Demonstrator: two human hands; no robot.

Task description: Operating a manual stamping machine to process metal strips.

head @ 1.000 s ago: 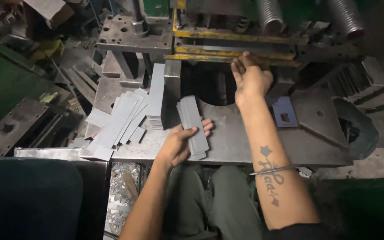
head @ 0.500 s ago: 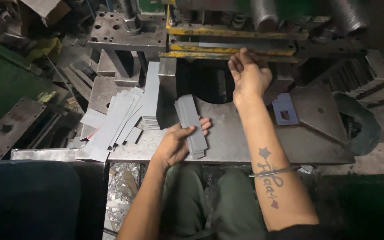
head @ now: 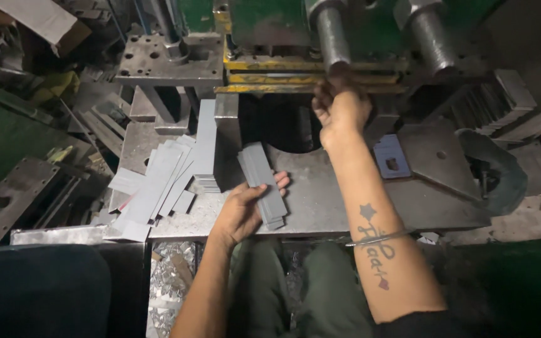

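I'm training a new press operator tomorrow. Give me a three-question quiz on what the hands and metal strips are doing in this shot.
1. True or false: the left hand holds a small stack of grey metal strips.
2. Where is the right hand?
A. flat on the press table
B. raised at the yellow-edged slot of the press
C. on the person's lap
3. Fill in: the loose pile of strips lies on the ____ side of the press table.

Key
1. True.
2. B. The fingers are up at the yellow plates; whether they pinch a strip cannot be seen.
3. Left.
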